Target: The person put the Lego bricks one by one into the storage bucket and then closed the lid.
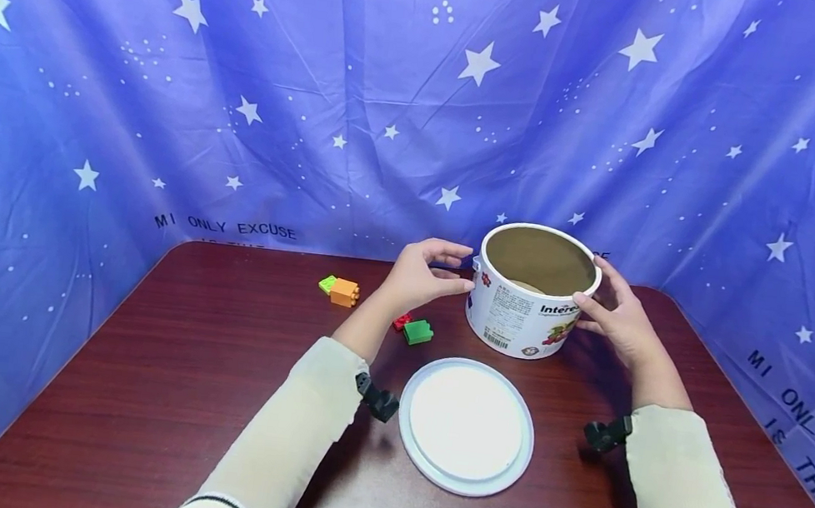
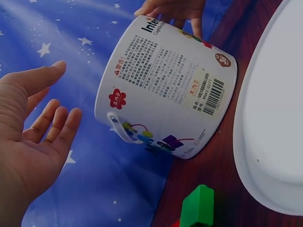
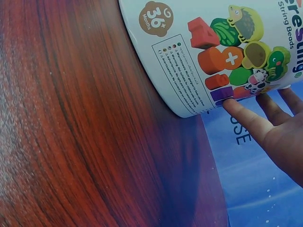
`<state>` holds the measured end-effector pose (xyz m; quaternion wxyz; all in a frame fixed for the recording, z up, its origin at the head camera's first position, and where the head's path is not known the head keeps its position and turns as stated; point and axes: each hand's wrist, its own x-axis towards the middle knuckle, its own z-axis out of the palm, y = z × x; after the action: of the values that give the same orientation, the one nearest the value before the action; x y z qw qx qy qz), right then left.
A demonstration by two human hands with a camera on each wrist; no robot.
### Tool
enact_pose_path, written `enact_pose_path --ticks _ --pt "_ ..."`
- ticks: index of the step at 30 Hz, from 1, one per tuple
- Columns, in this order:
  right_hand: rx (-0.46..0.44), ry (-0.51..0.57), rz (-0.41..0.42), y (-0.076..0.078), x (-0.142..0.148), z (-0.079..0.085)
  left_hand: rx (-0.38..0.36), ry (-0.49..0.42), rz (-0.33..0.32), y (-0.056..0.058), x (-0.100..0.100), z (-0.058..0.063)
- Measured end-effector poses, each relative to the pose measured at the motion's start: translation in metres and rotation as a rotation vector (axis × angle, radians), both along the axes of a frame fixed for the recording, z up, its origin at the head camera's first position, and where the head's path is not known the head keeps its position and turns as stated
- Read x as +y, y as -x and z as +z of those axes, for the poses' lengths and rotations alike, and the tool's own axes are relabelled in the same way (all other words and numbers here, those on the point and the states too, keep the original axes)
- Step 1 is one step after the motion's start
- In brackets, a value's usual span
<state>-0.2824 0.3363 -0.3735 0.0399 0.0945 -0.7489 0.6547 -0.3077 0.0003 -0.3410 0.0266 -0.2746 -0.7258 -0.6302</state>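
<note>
Your cream sleeves (image 1: 294, 417) are closest to the camera, reaching over the dark reddish-brown wood-grain table (image 1: 176, 362) on either side of a round white lid (image 1: 466, 424) lying flat. Past that you've got the big white printed cylindrical bucket (image 1: 513, 325), upright on the table with its top uncovered, sitting right between your hands. Your left hand (image 1: 430, 272) is spread wide, thumb well away from the fingers, and the left wrist view shows it just beside the bucket wall, not touching. Your right hand (image 1: 618, 316) is spread too, thumb up at the rim and a fingertip against the right side; can't tell how firmly. Near your left forearm sit a green plastic block (image 1: 418, 332) and a small red block (image 1: 401, 320), with an orange block (image 1: 345, 293) and a lime-green block (image 1: 328, 283) further left.
</note>
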Motion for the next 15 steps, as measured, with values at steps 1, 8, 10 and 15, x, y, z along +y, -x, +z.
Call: enact_pose_path --ticks 1,8,10,15 --pt "0.000 -0.002 0.000 0.000 0.000 0.000 0.009 -0.002 0.007 -0.001 -0.002 -0.002" --pt "0.002 -0.004 -0.003 0.000 0.000 0.000 0.039 0.008 0.021 -0.011 -0.015 -0.012" --pt "0.004 -0.006 -0.005 0.000 0.000 0.000 0.033 0.014 0.017 -0.014 -0.019 -0.014" --pt "0.006 -0.003 -0.001 0.001 0.000 -0.001 0.042 0.048 0.008 -0.019 -0.026 -0.018"
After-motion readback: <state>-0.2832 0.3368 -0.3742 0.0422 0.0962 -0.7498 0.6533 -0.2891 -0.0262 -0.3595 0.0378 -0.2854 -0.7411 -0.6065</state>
